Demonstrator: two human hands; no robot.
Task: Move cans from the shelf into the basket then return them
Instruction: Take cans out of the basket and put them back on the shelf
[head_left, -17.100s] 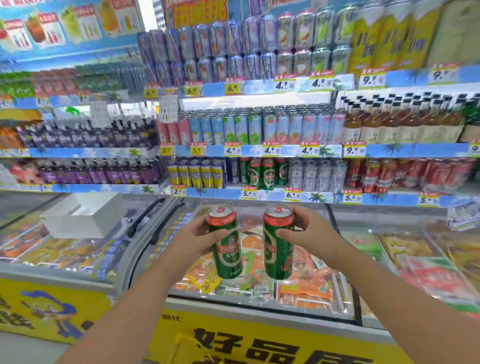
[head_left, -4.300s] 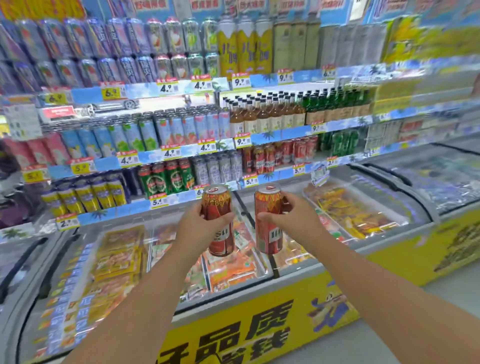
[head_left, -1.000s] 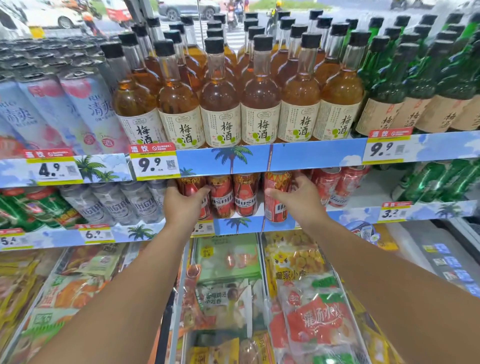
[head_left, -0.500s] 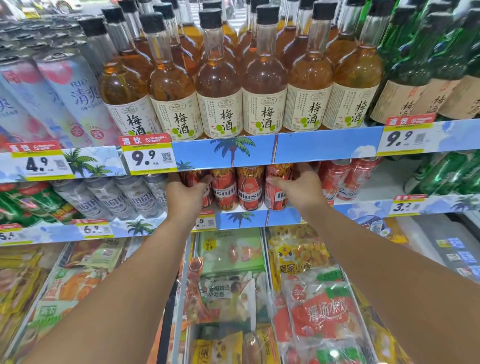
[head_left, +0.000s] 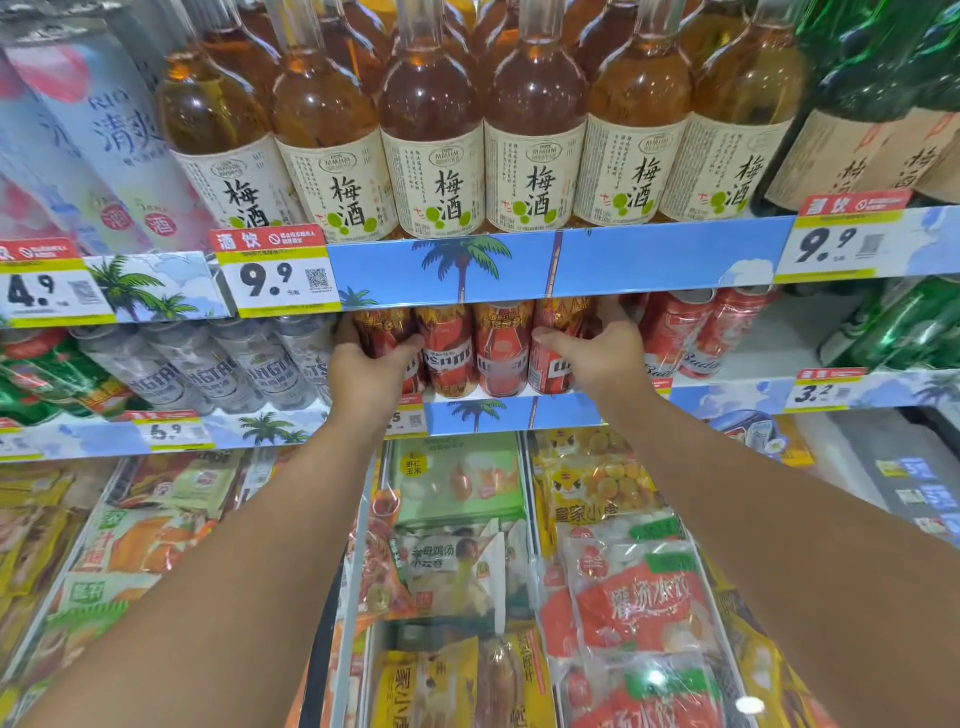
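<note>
Access to the red cans (head_left: 475, 348) was limited to a low slot beneath the upper shelf edge (head_left: 561, 265). Silver cans (head_left: 208, 364) closed the left side and Budweiser cans (head_left: 696, 332) the right. Open room lay above the freezer packages (head_left: 457, 519).

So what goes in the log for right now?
left hand grips red can | right hand grips red can | both on shelf

Price tags (head_left: 280, 278) 9.9; bottles (head_left: 441, 176) 梅酒 (plum wine).
</note>
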